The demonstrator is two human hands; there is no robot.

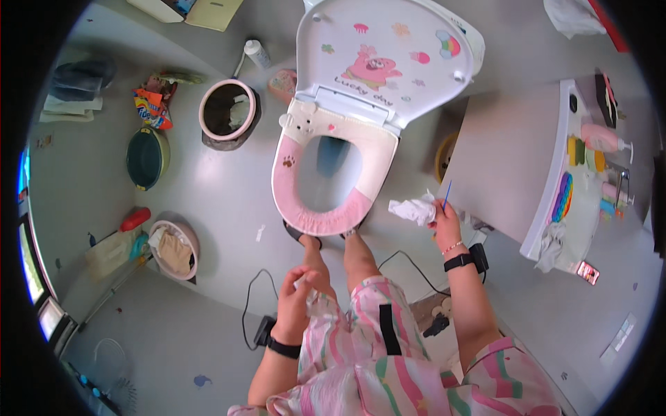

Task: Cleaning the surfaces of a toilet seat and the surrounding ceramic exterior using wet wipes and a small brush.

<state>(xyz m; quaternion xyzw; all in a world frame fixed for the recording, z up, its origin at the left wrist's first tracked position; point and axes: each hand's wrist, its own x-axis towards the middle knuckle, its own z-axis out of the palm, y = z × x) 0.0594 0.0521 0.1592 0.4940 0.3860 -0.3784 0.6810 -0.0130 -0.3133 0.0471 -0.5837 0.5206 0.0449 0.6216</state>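
Observation:
My right hand (445,225) is closed around a crumpled white tissue (413,209), with a thin blue stick (448,188) poking up from the fingers. It hovers to the right of the toilet seat. Close to my lap, my left hand (295,301) has curled fingers; something small and whitish shows between them, too unclear to name. In front of me is a toilet with its decorated lid (385,59) raised. A pink and white fabric cover (291,184) wraps the seat, and the bowl's inside shows through the opening.
A pink-rimmed waste bin (202,111), a white bottle (257,54) and a dark green bucket (143,159) stand left. A laundry basket (193,236) holds cloth. At right, a washstand (499,152) carries a pink pump bottle (601,138) and a phone (588,272). Black cables hang from both wrists.

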